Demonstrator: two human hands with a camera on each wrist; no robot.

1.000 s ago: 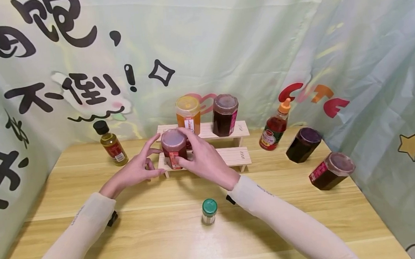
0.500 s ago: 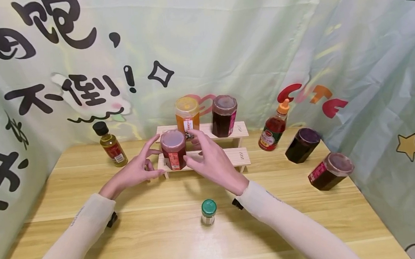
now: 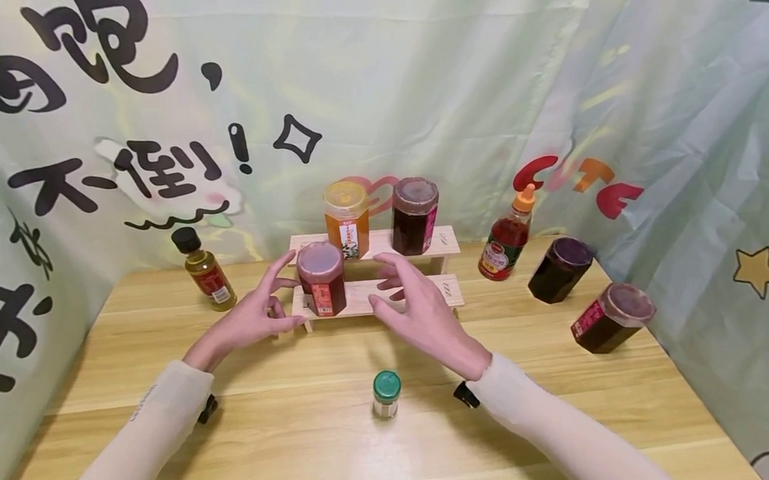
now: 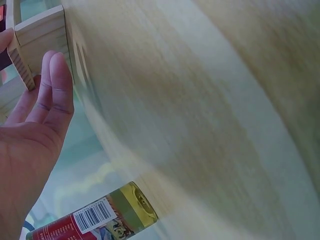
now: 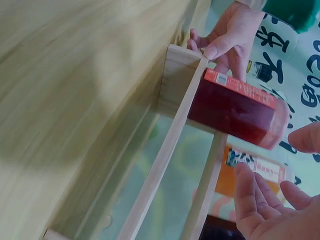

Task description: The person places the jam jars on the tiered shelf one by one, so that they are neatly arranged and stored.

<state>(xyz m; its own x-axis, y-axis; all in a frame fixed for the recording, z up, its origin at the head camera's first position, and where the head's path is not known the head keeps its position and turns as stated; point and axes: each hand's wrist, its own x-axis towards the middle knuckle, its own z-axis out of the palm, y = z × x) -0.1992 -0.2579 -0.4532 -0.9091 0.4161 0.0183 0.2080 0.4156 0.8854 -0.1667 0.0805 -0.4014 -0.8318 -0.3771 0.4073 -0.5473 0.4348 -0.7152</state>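
Observation:
A jar with dark red contents (image 3: 322, 279) and a red label stands upright at the left end of the lower step of a small wooden rack (image 3: 424, 291). My left hand (image 3: 254, 310) is at that end, beside the jar, its thumb touching the rack's edge and its fingers fairly straight. Apart from the jar, on its right, my right hand (image 3: 424, 308) hovers before the rack with loosely bent fingers, holding nothing. On the upper step are a jar of orange-yellow contents (image 3: 348, 224) and a dark jar with a pink label (image 3: 415, 219).
An oil bottle (image 3: 207, 276) stands at the left. To the right are a red sauce bottle (image 3: 508, 238) and two tilted-looking dark jars (image 3: 561, 270). A green-capped shaker (image 3: 386, 394) stands near the middle front. A printed curtain (image 3: 446, 77) closes the back.
My right hand has let go of the red-labelled jar and moved right, away from it. The jar stays on the lower step. My left hand has barely moved.

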